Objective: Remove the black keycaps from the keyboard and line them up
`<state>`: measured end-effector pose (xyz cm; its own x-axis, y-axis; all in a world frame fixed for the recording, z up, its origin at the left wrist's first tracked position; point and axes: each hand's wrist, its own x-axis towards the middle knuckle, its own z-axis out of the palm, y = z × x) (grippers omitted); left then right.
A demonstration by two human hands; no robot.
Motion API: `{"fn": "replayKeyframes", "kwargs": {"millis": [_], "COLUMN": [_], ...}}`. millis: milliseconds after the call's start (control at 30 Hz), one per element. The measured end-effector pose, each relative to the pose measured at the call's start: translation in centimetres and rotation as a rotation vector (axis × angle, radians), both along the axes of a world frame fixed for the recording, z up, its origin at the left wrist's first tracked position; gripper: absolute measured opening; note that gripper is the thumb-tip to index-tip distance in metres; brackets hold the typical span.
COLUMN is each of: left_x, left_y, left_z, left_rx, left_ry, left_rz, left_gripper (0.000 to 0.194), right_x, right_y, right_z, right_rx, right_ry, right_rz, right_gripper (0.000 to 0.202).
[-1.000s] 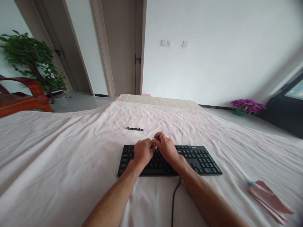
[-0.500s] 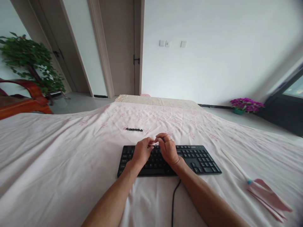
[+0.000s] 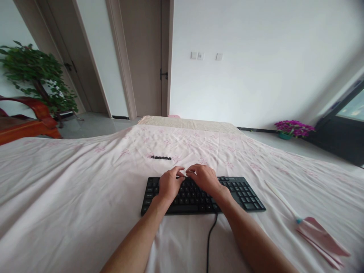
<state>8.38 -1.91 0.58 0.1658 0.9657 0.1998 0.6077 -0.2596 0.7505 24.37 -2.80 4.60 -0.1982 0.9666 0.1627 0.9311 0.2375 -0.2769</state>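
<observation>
A black keyboard (image 3: pixel 187 207) lies on the pale pink flowered sheet, its cable running toward me. Over its top rows of keys, my left hand (image 3: pixel 170 185) is half bent, thumb low at the keys and fingers a little apart; nothing shows in it. Close beside it, my right hand (image 3: pixel 205 178) has its fingers closed on a thin wire tool (image 3: pixel 191 171), of which only fine pale lines show at the fingertips. Its far end is hidden. Beyond the keyboard several small black keycaps (image 3: pixel 161 157) form a short row on the sheet.
To the right of the keyboard lies a white stick (image 3: pixel 281 197) with folded pink cloth pieces (image 3: pixel 321 237) at its end. A wooden chair (image 3: pixel 40 113) and leafy plant (image 3: pixel 36 72) stand at left. Purple flowers (image 3: pixel 295 127) sit on the floor at far right.
My hands have drawn slightly apart. The right hand has turned flatter over the keys, and the wire that stuck out past its fingers now shows only at the fingertips.
</observation>
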Motion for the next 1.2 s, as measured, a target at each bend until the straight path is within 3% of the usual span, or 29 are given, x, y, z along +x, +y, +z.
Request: {"fn": "replayKeyframes", "kwargs": {"millis": [267,667,1000,1200], "left_x": [-0.1,-0.5,-1.1,-0.8], "left_y": [0.3,0.8,1.3,1.1], "left_z": [-0.2,-0.4,-0.6,-0.9], "left_rx": [-0.035,-0.021,0.041,0.013], "left_ry": [-0.084,-0.199,-0.397,-0.099], "left_rz": [0.030,0.090,0.169,0.093], "left_gripper": [0.030,0.030,0.038,0.022], "right_x": [-0.8,-1.7,-1.5,-2.4], "right_y": [-0.2,0.5,3.6,7.6], "right_z": [-0.1,-0.5,0.4,0.0], "right_rx": [-0.021,0.015,-0.064,-0.076], "right_ry": [-0.105,-0.063,-0.013,-0.151], "right_rz": [0.026,-0.036,-0.074,-0.080], "right_gripper": [0.018,0.012,0.022,0.020]}}
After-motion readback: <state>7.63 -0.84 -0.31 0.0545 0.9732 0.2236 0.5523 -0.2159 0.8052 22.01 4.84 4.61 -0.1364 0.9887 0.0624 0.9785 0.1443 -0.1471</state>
